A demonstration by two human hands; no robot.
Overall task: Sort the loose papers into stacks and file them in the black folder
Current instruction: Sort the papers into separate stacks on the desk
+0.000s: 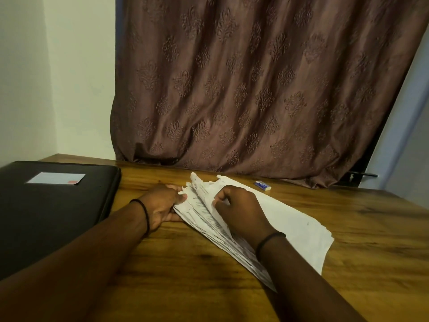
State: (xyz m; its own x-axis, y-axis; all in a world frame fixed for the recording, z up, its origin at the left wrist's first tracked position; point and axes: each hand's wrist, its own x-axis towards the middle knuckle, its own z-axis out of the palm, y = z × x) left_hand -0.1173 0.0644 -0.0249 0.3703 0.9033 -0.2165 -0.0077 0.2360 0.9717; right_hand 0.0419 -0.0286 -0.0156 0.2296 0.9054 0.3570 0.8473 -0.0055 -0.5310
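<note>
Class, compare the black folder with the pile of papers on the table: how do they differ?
The black folder is dark with rounded corners; the papers are white with torn edges. The folder lies closed and flat at the left; the papers' edges are lifted, gripped by the left hand and right hand. Both rest on the wooden table.

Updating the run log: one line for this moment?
left hand: holds white paper stack | right hand: pinches it from above | black rectangular folder: closed
</note>
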